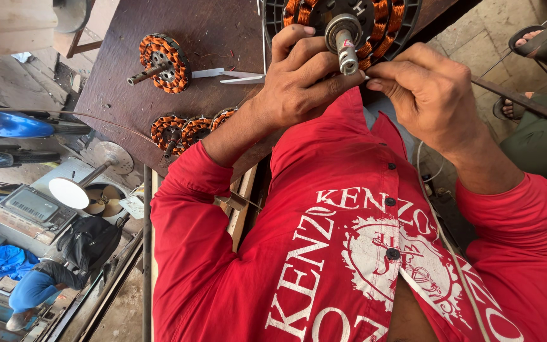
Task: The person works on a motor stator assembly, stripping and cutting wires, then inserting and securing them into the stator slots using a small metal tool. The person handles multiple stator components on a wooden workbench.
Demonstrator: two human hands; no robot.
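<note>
Copper-wound stator (384,25) with a steel shaft (344,45) sits at twelve o'clock on my dark wooden bench (128,82). My left hand (302,73) curls closed against its rim beside the shaft; my right hand (428,95) pinches something too fine to tell. Scissors (232,76) and four smaller stators (164,62) lie toward ten o'clock.
</note>
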